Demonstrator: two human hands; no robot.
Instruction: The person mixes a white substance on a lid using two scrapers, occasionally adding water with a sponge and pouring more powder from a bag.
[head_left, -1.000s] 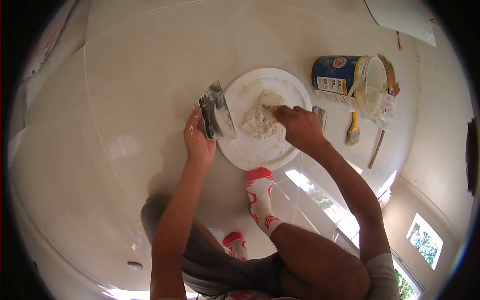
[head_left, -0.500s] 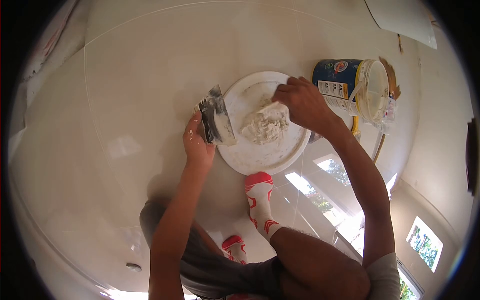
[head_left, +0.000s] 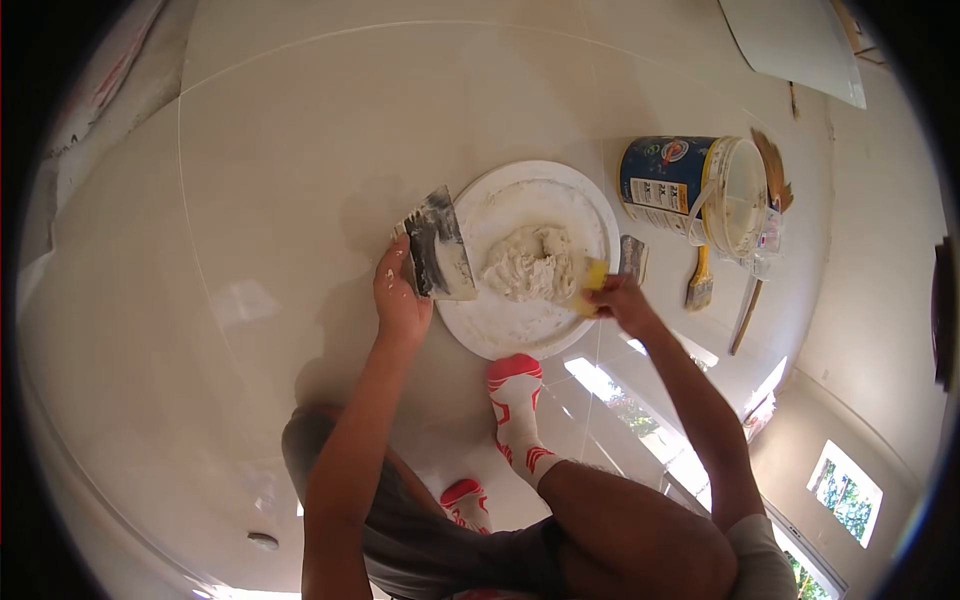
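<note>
My left hand (head_left: 403, 300) is closed around a wide putty knife (head_left: 440, 245), its flat blade smeared dark and white. White specks dot the fingers of this hand. The blade overlaps the left rim of a round white lid (head_left: 500, 338) on the floor. A heap of off-white putty (head_left: 528, 262) lies in the middle of the lid. At the lid's right edge, my right hand (head_left: 622, 303) pinches a small yellow scraper (head_left: 596, 274), slightly blurred, beside the heap.
Right of the lid lie a smeared metal blade (head_left: 632, 256) and a yellow-handled paintbrush (head_left: 699, 282). A blue-labelled bucket (head_left: 665, 180) rests on its side beyond them, near a bristle brush (head_left: 772, 165) and a thin stick (head_left: 746, 318). My socked foot (head_left: 516, 395) is close to the lid's near edge.
My right hand has moved from above the putty down and right to the lid's edge, and the yellow scraper now shows. My left hand keeps the putty knife in nearly the same place.
</note>
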